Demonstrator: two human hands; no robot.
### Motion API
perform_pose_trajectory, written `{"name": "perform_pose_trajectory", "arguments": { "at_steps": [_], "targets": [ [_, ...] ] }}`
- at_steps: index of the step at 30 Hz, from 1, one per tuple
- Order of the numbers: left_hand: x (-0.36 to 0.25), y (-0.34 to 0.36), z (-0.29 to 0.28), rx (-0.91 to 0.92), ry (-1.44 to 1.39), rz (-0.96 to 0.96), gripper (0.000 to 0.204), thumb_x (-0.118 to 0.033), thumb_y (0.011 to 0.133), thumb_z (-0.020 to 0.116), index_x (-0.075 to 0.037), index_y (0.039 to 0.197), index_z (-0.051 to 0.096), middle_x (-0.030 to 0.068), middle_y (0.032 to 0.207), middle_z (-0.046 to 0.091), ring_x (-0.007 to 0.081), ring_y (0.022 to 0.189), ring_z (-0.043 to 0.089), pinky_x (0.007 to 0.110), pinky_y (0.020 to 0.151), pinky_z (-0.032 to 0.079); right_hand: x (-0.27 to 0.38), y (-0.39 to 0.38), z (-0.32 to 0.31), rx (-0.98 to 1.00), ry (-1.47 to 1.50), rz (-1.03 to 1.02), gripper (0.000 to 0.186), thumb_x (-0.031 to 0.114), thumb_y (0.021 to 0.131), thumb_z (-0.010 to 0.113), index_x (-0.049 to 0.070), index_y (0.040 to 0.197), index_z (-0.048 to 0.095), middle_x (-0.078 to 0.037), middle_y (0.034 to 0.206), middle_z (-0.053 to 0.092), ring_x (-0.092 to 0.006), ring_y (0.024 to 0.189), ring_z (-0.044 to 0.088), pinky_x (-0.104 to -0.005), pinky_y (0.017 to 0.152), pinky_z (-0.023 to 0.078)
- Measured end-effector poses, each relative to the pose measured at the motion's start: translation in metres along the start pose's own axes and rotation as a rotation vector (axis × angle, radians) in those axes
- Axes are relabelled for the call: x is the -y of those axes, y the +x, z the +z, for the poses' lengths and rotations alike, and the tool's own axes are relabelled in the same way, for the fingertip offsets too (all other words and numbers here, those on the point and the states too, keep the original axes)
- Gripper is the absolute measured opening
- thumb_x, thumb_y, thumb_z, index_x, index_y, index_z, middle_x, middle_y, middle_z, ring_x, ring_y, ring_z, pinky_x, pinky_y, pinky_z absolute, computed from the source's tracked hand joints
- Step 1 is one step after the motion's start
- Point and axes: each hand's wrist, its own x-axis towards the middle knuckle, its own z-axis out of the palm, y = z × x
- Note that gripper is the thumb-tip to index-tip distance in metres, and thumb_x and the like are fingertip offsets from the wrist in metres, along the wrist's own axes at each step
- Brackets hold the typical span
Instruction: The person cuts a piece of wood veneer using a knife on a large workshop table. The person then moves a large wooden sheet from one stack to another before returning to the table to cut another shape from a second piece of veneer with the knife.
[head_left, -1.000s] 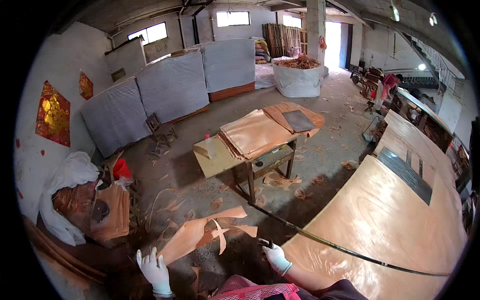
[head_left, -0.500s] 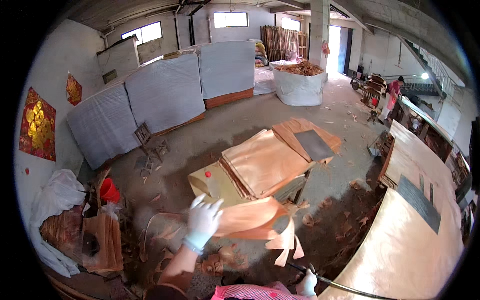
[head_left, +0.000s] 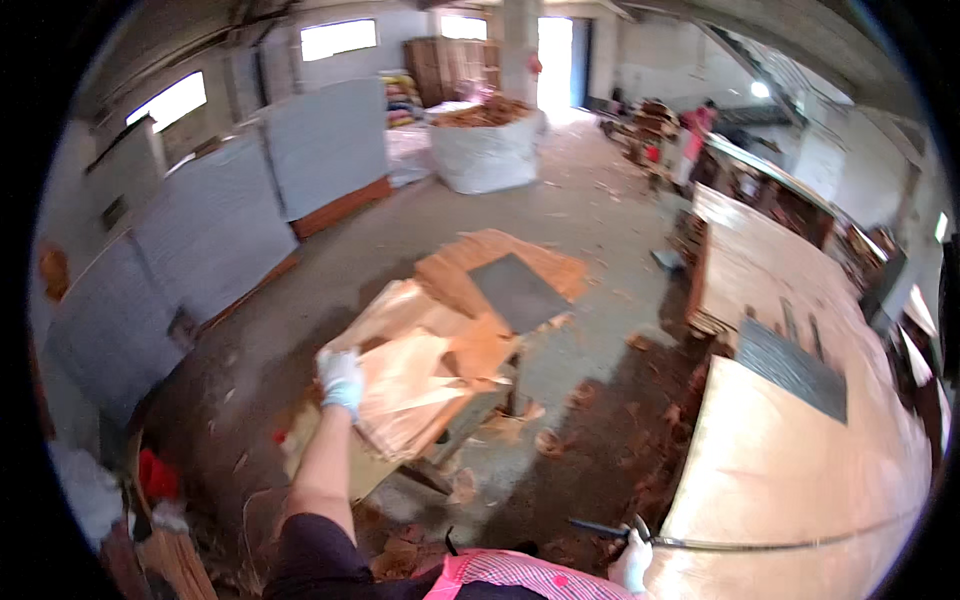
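Observation:
My left hand (head_left: 341, 378), in a white glove, is closed at the left edge of a thin wood veneer sheet (head_left: 405, 370). That sheet is uneven and lies over a stack of veneer (head_left: 375, 310) on a low stand. A dark grey rectangular plate (head_left: 518, 291) rests on the far end of the stack. Low in the view, my gloved right hand (head_left: 630, 563) is closed around a dark rod-like tool (head_left: 597, 527), its exact kind unclear. From that hand a long thin dark strip or hose (head_left: 770, 546) runs right across a large veneer pile (head_left: 760, 480).
Another dark plate (head_left: 792, 370) lies on the large pile at right. Veneer scraps (head_left: 580, 393) litter the floor. Covered stacks (head_left: 325, 145) line the left, and a white bulk bag (head_left: 485, 158) of scraps stands behind. A person (head_left: 692, 140) is at the far right.
My view has swung right. My left hand has carried the loose veneer sheet from the near side up onto the stack. The right hand still grips the dark tool.

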Motion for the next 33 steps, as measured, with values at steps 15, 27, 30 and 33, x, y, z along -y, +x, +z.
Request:
{"name": "perform_pose_trajectory", "arguments": {
  "at_steps": [15, 27, 30, 33],
  "targets": [
    [-0.402, -0.088, 0.094, 1.569, -0.976, 0.73, 0.046, -0.033, 0.093, 0.066, -0.001, 0.125, 0.06, 0.0114, 0.094, 0.07, 0.0179, 0.081, 0.064, 0.03, 0.072, 0.051, 0.15, 0.149, 0.135, 0.346, -0.684, 0.078, 0.04, 0.023, 0.098, 0.055, 0.012, 0.137, 0.056, -0.002, 0.079, 0.071, -0.0059, 0.054, 0.055, -0.0221, 0.049, 0.046],
    [-0.487, -0.036, 0.11, 1.217, -0.51, 1.428, 0.04, -0.031, 0.088, 0.056, -0.007, 0.119, 0.06, 0.023, 0.098, 0.068, 0.0412, 0.097, 0.064, 0.049, 0.084, 0.05, 0.239, 0.368, 0.156, -0.345, -1.948, -0.231, 0.074, 0.012, 0.085, 0.056, 0.012, 0.152, 0.025, -0.025, 0.149, 0.035, -0.0388, 0.102, 0.066, -0.046, 0.083, 0.055],
    [-0.498, -0.032, 0.089, 1.23, -0.43, 1.393, 0.037, -0.04, 0.09, 0.055, -0.006, 0.102, 0.064, 0.0195, 0.091, 0.069, 0.0405, 0.09, 0.065, 0.049, 0.079, 0.05, 0.288, 0.346, 0.159, -0.52, -1.672, -0.333, 0.065, 0.015, 0.085, 0.056, 0.009, 0.146, 0.035, -0.023, 0.129, 0.056, -0.0384, 0.099, 0.066, -0.0458, 0.082, 0.054],
    [-0.517, -0.048, 0.073, 1.311, -0.417, 1.432, 0.043, -0.046, 0.091, 0.055, -0.004, 0.094, 0.066, 0.0204, 0.091, 0.069, 0.041, 0.091, 0.064, 0.048, 0.078, 0.049, 0.315, 0.338, 0.064, -0.739, -1.304, -0.661, 0.047, 0.013, 0.084, 0.058, 0.004, 0.131, 0.055, -0.021, 0.102, 0.067, -0.0331, 0.093, 0.068, -0.0421, 0.077, 0.053]
  ]
}}
